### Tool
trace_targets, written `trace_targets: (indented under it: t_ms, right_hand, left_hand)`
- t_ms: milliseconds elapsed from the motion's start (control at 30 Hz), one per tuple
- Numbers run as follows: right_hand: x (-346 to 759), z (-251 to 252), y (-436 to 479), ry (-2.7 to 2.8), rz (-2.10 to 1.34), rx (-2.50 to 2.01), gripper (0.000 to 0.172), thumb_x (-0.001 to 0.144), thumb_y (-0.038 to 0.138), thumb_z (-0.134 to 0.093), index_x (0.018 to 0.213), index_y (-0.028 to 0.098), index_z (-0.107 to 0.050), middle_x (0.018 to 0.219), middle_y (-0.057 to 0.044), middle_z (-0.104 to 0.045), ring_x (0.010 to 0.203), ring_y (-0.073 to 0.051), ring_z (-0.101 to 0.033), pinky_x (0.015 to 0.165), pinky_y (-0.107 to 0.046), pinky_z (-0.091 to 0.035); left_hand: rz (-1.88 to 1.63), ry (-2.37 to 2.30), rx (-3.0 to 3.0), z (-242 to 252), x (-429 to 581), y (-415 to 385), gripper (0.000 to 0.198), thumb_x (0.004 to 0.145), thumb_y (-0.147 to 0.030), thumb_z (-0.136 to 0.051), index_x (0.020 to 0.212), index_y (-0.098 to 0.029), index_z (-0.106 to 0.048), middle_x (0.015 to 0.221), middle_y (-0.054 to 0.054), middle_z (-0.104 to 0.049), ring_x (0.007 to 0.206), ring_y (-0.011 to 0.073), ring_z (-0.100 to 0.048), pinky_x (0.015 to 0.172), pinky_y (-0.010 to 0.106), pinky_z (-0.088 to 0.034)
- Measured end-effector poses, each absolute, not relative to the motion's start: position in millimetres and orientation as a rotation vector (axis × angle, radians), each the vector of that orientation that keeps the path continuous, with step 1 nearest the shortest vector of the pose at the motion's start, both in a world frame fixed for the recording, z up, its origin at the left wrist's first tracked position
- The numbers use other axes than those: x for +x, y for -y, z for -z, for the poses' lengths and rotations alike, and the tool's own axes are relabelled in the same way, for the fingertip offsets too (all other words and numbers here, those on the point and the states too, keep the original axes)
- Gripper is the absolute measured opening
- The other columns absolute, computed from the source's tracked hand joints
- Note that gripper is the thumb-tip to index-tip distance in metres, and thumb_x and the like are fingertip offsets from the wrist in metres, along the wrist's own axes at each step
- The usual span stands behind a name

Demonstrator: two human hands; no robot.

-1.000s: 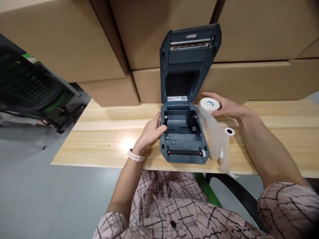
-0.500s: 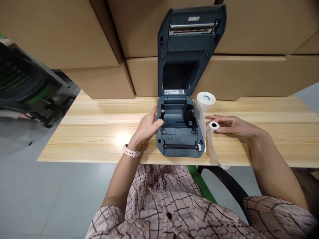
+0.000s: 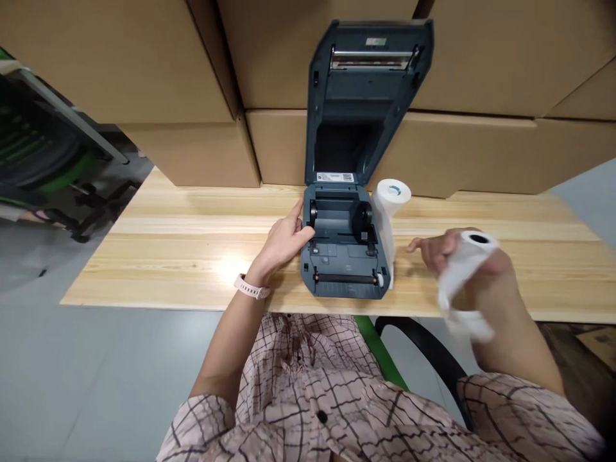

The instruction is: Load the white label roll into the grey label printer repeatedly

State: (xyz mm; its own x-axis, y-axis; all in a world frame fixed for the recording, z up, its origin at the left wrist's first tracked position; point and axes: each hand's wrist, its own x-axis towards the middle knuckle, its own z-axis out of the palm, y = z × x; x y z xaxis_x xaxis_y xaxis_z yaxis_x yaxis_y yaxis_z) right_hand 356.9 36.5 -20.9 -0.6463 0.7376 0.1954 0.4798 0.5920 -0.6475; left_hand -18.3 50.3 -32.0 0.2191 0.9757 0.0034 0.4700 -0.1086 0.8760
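A dark blue-grey label printer (image 3: 344, 260) stands on the wooden table with its lid (image 3: 353, 109) raised, its roller and roll holders exposed. My left hand (image 3: 283, 242) grips its left side, thumb over the rim and fingers along the outer wall. In my right hand (image 3: 440, 250), to the right of the printer, is a small white paper roll (image 3: 474, 247); its loose strip hangs down over my wrist, blurred by motion. A larger white label roll (image 3: 391, 196) stands against the printer's right side, with a strip trailing towards me.
Cardboard boxes (image 3: 192, 154) line the back of the wooden table (image 3: 158, 256), close behind the lid. A green and black chair (image 3: 423, 346) is at the table's front edge, beside my lap. Another chair (image 3: 43, 147) stands at the far left.
My right hand has lifted the small paper roll off the table and carried it to the right, away from the printer. My left hand stays on the printer.
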Motion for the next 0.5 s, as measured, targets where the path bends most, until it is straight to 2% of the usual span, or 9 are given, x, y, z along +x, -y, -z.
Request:
trace_targets:
  t_ms: [33, 100, 133, 200, 233, 300, 400, 433, 500]
  right_hand:
    - [349, 10, -32, 2.319, -0.894, -0.841, 0.084, 0.096, 0.087, -0.013, 0.122, 0.035, -0.074, 0.063, -0.004, -0.069, 0.055, -0.024, -0.064, 0.075, -0.050, -0.059]
    - [324, -11, -26, 2.249, -1.070, -0.690, 0.054, 0.100, 0.073, -0.045, 0.135, 0.040, -0.068, 0.087, -0.004, -0.078, 0.070, -0.025, -0.071, 0.079, -0.047, -0.059]
    - [308, -19, -25, 2.316, -1.006, -0.788, 0.046, 0.102, 0.061, -0.055, 0.141, 0.039, -0.066, 0.108, -0.005, -0.080, 0.086, -0.026, -0.074, 0.084, -0.045, -0.058]
    - [273, -27, -29, 2.456, -0.697, -0.965, 0.048, 0.104, 0.056, -0.055, 0.145, 0.033, -0.065, 0.125, -0.008, -0.078, 0.105, -0.029, -0.072, 0.092, -0.045, -0.055]
    - [258, -27, -32, 2.516, -0.551, -1.016, 0.050, 0.106, 0.056, -0.050, 0.146, 0.031, -0.064, 0.127, -0.010, -0.077, 0.109, -0.031, -0.069, 0.095, -0.047, -0.053]
    - [236, -19, -41, 2.611, -0.334, -1.045, 0.055, 0.108, 0.058, -0.041, 0.147, 0.027, -0.064, 0.117, -0.012, -0.079, 0.105, -0.033, -0.066, 0.096, -0.050, -0.049]
    - [225, -5, -48, 2.698, -0.213, -1.043, 0.057, 0.110, 0.057, -0.033, 0.148, 0.027, -0.062, 0.098, -0.011, -0.077, 0.097, -0.032, -0.063, 0.096, -0.052, -0.046]
    - [225, -1, -47, 2.702, -0.216, -1.038, 0.056, 0.111, 0.056, -0.033, 0.150, 0.028, -0.061, 0.098, -0.010, -0.077, 0.098, -0.031, -0.062, 0.098, -0.053, -0.045]
    - [228, 1, -44, 2.670, -0.263, -1.023, 0.053, 0.111, 0.054, -0.037, 0.155, 0.032, -0.054, 0.115, -0.010, -0.077, 0.109, -0.032, -0.063, 0.103, -0.055, -0.044]
  left_hand:
    - [-0.804, -1.362, 1.704, 32, -18, -50, 0.078, 0.082, -0.027, -0.053, 0.159, -0.017, -0.049, 0.061, -0.006, -0.048, 0.060, 0.0159, -0.041, 0.061, 0.029, -0.030]
    - [-0.809, -1.356, 1.699, 33, -18, -50, 0.079, 0.082, -0.027, -0.054, 0.161, -0.018, -0.047, 0.061, -0.006, -0.048, 0.061, 0.0160, -0.042, 0.061, 0.029, -0.030]
    - [-0.815, -1.352, 1.696, 33, -18, -50, 0.080, 0.083, -0.028, -0.054, 0.161, -0.018, -0.046, 0.061, -0.005, -0.049, 0.061, 0.0161, -0.042, 0.061, 0.029, -0.031]
    - [-0.828, -1.348, 1.691, 33, -18, -50, 0.079, 0.084, -0.029, -0.055, 0.162, -0.019, -0.045, 0.062, -0.005, -0.050, 0.061, 0.0163, -0.044, 0.061, 0.029, -0.032]
    - [-0.831, -1.348, 1.690, 33, -18, -50, 0.079, 0.084, -0.029, -0.055, 0.162, -0.019, -0.045, 0.062, -0.005, -0.050, 0.061, 0.0164, -0.044, 0.061, 0.029, -0.032]
    - [-0.830, -1.350, 1.690, 34, -18, -49, 0.078, 0.085, -0.030, -0.055, 0.161, -0.020, -0.046, 0.063, -0.005, -0.051, 0.062, 0.0166, -0.046, 0.061, 0.029, -0.033]
    - [-0.818, -1.359, 1.689, 34, -18, -49, 0.078, 0.085, -0.031, -0.056, 0.162, -0.019, -0.045, 0.064, -0.005, -0.052, 0.063, 0.0171, -0.047, 0.063, 0.029, -0.034]
    - [-0.813, -1.362, 1.689, 34, -19, -50, 0.079, 0.085, -0.031, -0.056, 0.162, -0.019, -0.044, 0.064, -0.005, -0.053, 0.063, 0.0173, -0.048, 0.063, 0.029, -0.034]
    - [-0.809, -1.368, 1.688, 35, -19, -50, 0.081, 0.085, -0.033, -0.057, 0.163, -0.019, -0.043, 0.064, -0.005, -0.053, 0.064, 0.0179, -0.048, 0.063, 0.029, -0.034]
